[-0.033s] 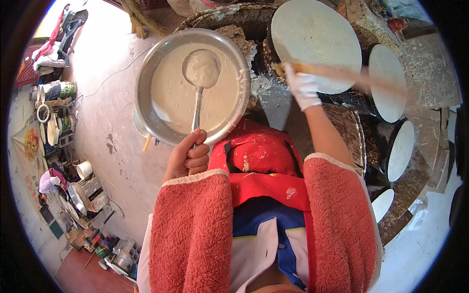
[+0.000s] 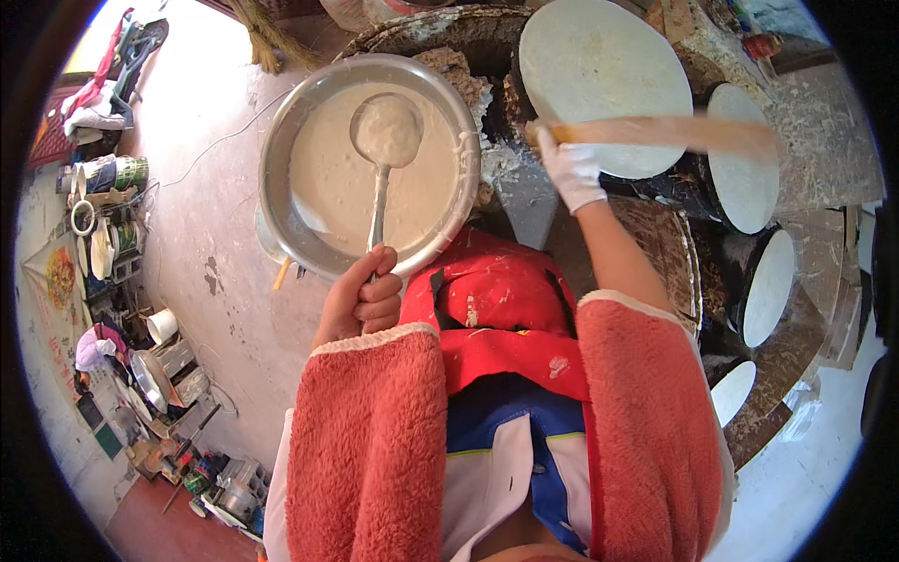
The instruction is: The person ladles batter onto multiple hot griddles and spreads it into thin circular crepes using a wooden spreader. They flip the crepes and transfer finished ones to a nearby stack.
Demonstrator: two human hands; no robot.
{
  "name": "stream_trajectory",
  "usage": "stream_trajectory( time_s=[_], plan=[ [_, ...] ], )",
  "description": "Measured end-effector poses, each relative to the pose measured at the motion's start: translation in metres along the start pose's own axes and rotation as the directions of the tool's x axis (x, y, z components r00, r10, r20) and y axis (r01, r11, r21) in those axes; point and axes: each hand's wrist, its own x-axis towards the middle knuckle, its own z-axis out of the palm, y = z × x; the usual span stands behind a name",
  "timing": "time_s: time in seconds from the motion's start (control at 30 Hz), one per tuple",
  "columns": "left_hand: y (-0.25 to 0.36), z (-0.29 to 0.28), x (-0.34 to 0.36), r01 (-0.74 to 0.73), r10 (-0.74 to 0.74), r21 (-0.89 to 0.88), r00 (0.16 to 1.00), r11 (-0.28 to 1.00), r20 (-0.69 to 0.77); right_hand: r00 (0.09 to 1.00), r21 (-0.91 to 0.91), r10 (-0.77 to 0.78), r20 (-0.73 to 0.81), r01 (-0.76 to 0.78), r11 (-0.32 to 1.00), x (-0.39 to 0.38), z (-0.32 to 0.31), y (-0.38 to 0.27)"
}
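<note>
My left hand is closed around the handle of a metal ladle, whose bowl is full of pale batter. The ladle's bowl lies over the batter in a wide metal basin. My right hand, in a white glove, grips the end of a flat wooden spatula. Its blade stretches rightward above the near part of a large round griddle covered by a thin pale layer. Motion smears the blade's far end, which passes in front of a second pale round griddle.
More pale rounds on dark griddles, one and a nearer one, curve along my right. A straw broom hangs at the top left. Pots and tools line the left wall. A cable crosses the floor.
My right hand has shifted slightly left. The spatula's blade has swung a little away from me and now lies more level. My left hand and the ladle stay where they were.
</note>
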Motion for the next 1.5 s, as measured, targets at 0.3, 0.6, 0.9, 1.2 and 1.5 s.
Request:
stream_trajectory(
  time_s=[0.3,0.6,0.9,1.2,1.5],
  plan=[
    [-0.001,-0.006,0.002,-0.001,0.001,0.012,1.000,1.000,0.003,0.899,0.812,0.138,-0.416,0.298,0.502,-0.004,0.008,0.012],
    [-0.002,0.001,0.006,0.040,-0.025,-0.144,0.995,0.989,0.100,0.940,0.329,0.284,-0.188,-0.212,0.920,0.001,0.021,0.002],
    [0.013,-0.002,-0.012,0.243,0.023,-0.319,0.763,0.916,0.646,0.794,0.891,0.590,-0.144,-0.156,0.426,-0.089,0.010,0.062],
    [0.011,0.026,-0.028,-0.150,0.133,0.153,0.984,0.977,0.117,0.967,0.274,0.000,-0.256,0.072,0.959,-0.033,-0.018,0.055],
    [0.012,0.005,0.009,0.156,-0.120,-0.224,0.978,0.962,0.168,0.931,0.215,-0.149,-0.333,0.229,0.950,0.003,-0.059,0.085]
  ],
)
